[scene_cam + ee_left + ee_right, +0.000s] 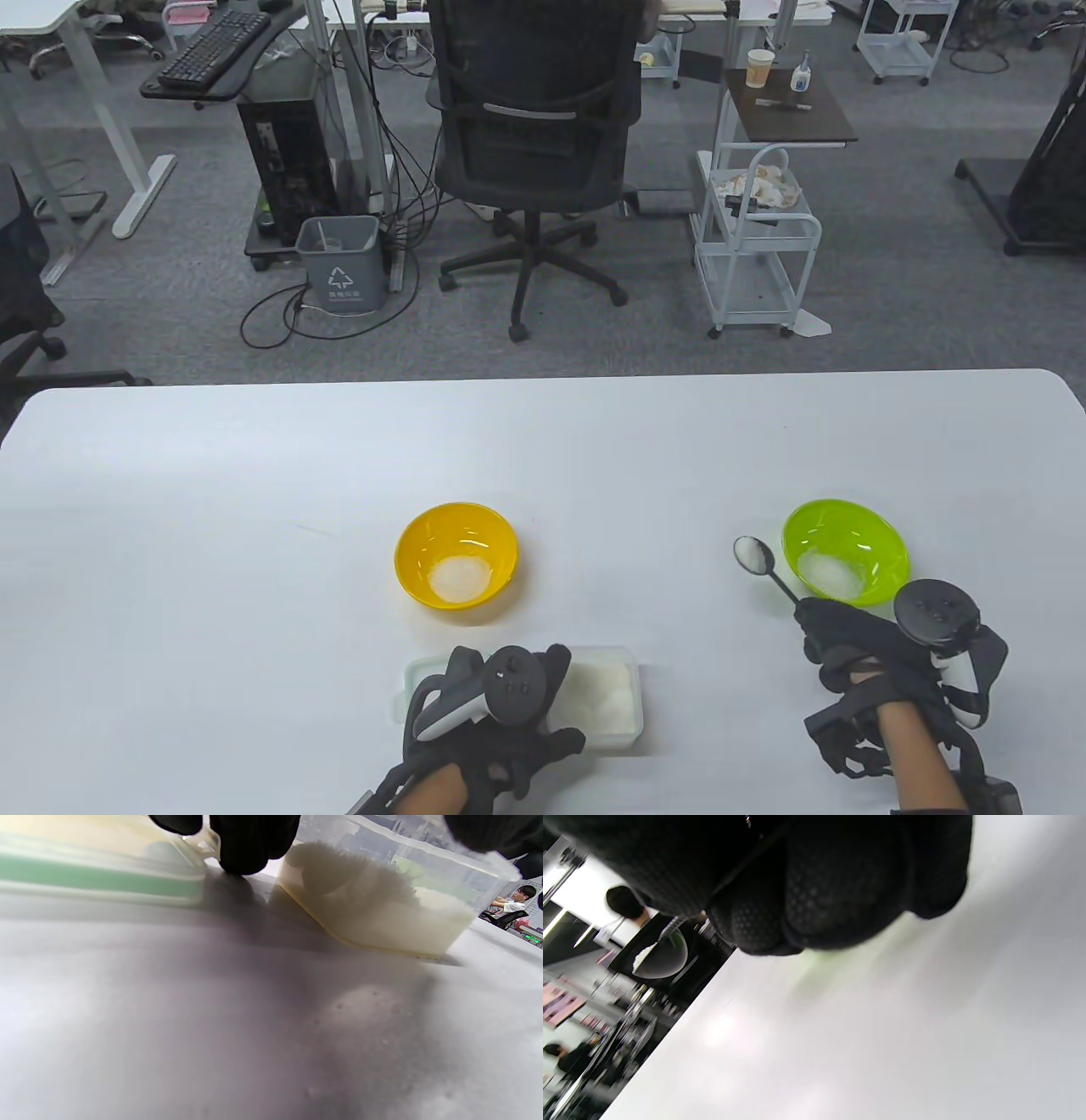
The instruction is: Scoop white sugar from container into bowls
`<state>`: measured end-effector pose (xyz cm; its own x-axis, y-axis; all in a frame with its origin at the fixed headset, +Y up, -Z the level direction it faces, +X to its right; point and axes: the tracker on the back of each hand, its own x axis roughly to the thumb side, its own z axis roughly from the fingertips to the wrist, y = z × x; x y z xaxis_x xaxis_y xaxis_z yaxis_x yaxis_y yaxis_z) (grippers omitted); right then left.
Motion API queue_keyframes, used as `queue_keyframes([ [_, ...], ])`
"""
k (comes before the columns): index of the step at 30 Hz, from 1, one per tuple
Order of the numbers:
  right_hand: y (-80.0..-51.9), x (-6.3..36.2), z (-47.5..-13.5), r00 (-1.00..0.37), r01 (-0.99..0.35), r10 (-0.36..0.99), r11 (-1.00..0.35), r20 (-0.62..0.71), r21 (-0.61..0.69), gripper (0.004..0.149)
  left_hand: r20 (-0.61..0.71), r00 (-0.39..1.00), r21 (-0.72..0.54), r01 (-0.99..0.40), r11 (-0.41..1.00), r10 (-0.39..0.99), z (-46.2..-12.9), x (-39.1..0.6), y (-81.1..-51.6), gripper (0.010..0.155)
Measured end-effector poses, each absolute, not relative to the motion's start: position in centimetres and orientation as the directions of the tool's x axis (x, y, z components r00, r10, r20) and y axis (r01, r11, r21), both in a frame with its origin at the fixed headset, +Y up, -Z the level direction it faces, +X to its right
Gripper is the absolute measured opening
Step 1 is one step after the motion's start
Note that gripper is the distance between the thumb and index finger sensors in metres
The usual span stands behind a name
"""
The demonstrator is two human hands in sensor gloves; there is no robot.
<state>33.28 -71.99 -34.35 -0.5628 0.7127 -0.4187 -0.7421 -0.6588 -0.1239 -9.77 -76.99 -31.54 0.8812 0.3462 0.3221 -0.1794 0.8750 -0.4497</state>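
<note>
A clear plastic container (pixel 607 700) of white sugar sits at the table's front middle; it also shows in the left wrist view (pixel 382 908). My left hand (pixel 488 713) rests on its left side and holds it. My right hand (pixel 848 645) grips a metal spoon (pixel 764 564) whose bowl carries sugar, held above the table just left of the green bowl (pixel 846 552). The spoon shows in the right wrist view (pixel 659 957). A yellow bowl (pixel 456 553) and the green bowl each hold a little sugar.
The container's lid with a green seal (pixel 97 870) lies next to the container under my left hand. The white table (pixel 254 509) stretches wide to the left and back. An office chair (pixel 539 153) and a white cart (pixel 755 246) stand beyond the far edge.
</note>
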Motion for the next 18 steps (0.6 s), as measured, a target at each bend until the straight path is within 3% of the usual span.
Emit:
queue_keyframes([
  [8, -73.6, 36.8, -34.3, -0.506, -0.611, 0.654, -0.732, -0.562, -0.301, 0.043, 0.32, 0.88, -0.453, -0.182, 0.873, 0.35, -31.5, -9.7, -77.0, 0.094],
  [18, -73.5, 36.7, -34.7, -0.715, -0.237, 0.36, -0.931, -0.599, -0.276, 0.045, 0.315, 0.879, -0.454, -0.191, 0.871, 0.357, -31.5, -9.7, -77.1, 0.094],
])
